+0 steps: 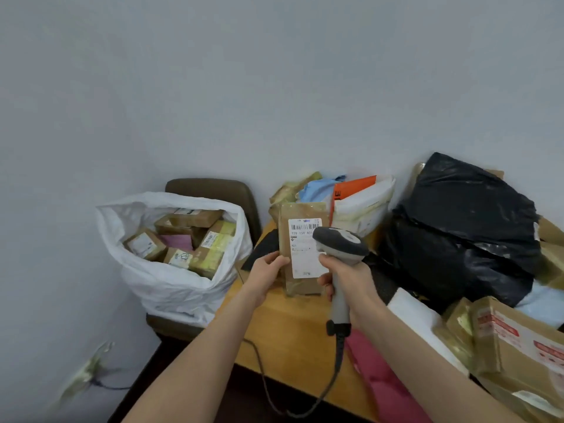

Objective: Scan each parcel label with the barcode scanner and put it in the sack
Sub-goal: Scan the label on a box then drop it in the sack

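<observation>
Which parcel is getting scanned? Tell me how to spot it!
Find the wooden table beside the white sack. Over it, the left hand holds a flat brown parcel. It alone stands upright, its white label facing the scanner.

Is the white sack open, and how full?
Open and nearly full: the white sack has its mouth spread wide, with boxed parcels piled close to its rim.
</observation>
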`<state>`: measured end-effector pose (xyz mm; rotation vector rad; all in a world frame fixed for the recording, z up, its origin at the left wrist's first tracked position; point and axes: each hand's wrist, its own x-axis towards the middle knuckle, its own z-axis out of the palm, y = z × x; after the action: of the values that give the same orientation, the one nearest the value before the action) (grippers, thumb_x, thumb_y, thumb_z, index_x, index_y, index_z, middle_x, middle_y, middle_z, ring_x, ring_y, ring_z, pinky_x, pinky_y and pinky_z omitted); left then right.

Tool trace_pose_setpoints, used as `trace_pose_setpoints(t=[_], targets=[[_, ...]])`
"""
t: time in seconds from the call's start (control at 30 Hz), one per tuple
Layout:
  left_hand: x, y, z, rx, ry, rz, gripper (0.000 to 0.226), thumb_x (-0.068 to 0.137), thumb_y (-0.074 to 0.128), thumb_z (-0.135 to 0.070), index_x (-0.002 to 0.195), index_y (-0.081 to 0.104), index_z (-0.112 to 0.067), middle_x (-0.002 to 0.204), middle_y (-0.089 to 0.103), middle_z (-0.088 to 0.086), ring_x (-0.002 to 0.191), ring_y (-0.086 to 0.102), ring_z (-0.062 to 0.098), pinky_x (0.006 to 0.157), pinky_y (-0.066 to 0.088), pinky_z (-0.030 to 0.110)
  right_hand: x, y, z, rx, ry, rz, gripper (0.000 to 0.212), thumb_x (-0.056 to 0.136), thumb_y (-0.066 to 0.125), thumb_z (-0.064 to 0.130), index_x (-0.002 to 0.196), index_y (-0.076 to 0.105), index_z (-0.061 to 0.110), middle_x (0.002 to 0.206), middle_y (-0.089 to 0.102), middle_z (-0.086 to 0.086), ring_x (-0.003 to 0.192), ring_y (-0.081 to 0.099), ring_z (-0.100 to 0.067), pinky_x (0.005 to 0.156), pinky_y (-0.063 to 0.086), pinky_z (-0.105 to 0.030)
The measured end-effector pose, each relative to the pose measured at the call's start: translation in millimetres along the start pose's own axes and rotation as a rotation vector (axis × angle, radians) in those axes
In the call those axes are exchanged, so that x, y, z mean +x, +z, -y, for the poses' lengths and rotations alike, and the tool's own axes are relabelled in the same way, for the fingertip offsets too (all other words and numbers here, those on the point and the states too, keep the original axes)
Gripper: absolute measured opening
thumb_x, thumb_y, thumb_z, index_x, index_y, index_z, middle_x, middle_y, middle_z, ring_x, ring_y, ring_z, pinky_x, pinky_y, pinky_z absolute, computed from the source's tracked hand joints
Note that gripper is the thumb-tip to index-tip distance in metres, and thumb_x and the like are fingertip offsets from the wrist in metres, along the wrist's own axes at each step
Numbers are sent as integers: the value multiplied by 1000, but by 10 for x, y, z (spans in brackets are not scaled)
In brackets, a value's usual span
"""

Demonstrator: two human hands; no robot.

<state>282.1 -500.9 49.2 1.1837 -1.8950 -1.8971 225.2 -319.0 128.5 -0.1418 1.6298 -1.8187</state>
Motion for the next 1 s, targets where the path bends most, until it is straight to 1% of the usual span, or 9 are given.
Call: trace_pose_setpoints(t=[0.13,0.3,0.4,0.47,0.53,0.6,0.7,0.9,1.0], targets=[[207,-976,-31,-66,-27,-78,29,93,56,-24,121,58,-16,106,70,8,94,67,23,71,57,33,351,1056,-98,-3,48,77,6,89,66,15,93,63,11,59,62,-8,49,51,-14,49,44,-27],[552,-2377,-47,-131,-76,-202,14,93,55,-22,104,61,-16,102,69,10,84,67,24,65,58,31,842,2486,-287,-31,118,134,19,88,70,20,101,63,8,63,63,-8,48,53,-15,49,46,-26],[837,-3073,-52,-172,-144,-282,22,92,57,-27,109,59,-13,101,70,10,89,68,27,69,59,37,1077,3111,-365,-49,140,162,23,86,71,24,103,64,10,76,67,-11,63,60,-20,61,51,-31],[1034,-3413,-49,-207,-202,-326,29,91,58,-29,112,58,-9,101,70,13,88,69,29,67,59,37,1221,3409,-399,-76,155,159,20,86,72,25,98,65,11,75,67,-10,66,59,-21,65,50,-33],[1268,-3684,-12,-227,-250,-355,35,90,59,-34,112,59,-6,99,70,14,85,69,29,61,58,35,1368,3650,-421,-102,176,164,15,86,71,24,93,64,13,66,64,-7,57,55,-16,60,48,-29],[1530,-3895,13,-247,-290,-381,43,87,61,-39,113,59,-4,100,70,14,84,69,30,63,60,39,1554,3860,-455,-113,199,168,10,87,70,21,91,64,14,60,62,-5,51,52,-13,54,45,-26],[1864,-4095,20,-308,-312,-416,46,87,60,-39,116,59,-3,103,69,15,88,68,33,76,58,49,1826,4092,-512,-127,226,176,10,88,68,19,93,65,12,62,62,-5,52,53,-13,51,44,-23],[2512,-4506,122,-395,-436,-503,46,91,57,-42,124,52,-10,113,64,15,95,64,35,62,58,45,2314,4435,-571,-137,305,176,11,90,67,18,82,63,10,63,62,-8,51,52,-13,53,43,-24],[2821,-4657,135,-364,-449,-512,42,94,55,-41,121,48,-9,113,62,14,94,62,36,68,58,49,2529,4565,-609,-133,335,145,10,90,66,18,86,64,9,65,64,-9,51,53,-14,52,43,-24]])
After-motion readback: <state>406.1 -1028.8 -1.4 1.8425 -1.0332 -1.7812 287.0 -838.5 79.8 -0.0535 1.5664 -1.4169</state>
